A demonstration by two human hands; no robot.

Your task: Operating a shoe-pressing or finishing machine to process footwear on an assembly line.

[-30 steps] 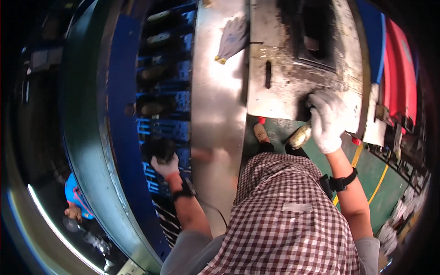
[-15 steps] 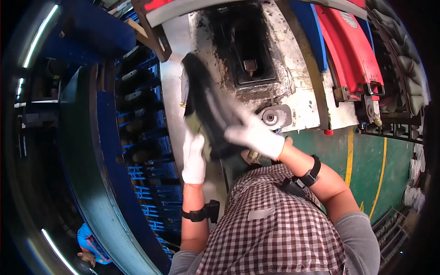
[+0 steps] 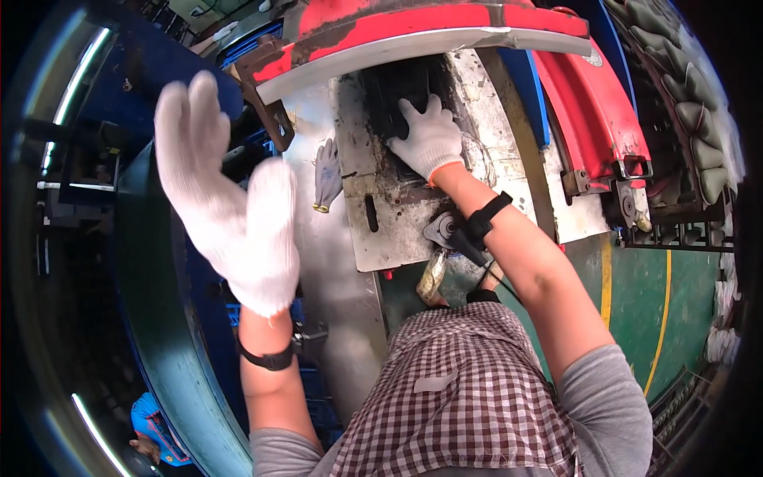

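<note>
My right hand [image 3: 430, 137], in a white knit glove, reaches under the raised red frame with its fingers spread. It lies on a black shoe [image 3: 393, 86] set in the dark, grimy recess of the metal worktop [image 3: 385, 238]. Glove, frame and shadow hide much of the shoe. Also gloved in white, my left hand [image 3: 226, 199] is raised high on the left, fingers stretched out, holding nothing. A grey work glove [image 3: 327, 176] lies on the metal surface between my hands.
Overhead, the red machine frame [image 3: 413, 22] with its pale metal edge spans the worktop. A second red machine part [image 3: 592, 111] stands at the right, beside racked dark shoe-like items [image 3: 699, 119]. A blue-green conveyor [image 3: 179, 334] curves down the left; a person in blue [image 3: 155, 429] is beyond it.
Both hands held the black shoe over the worktop's left side; now it lies in the recess under my right hand. My left hand has let go and moved up and left.
</note>
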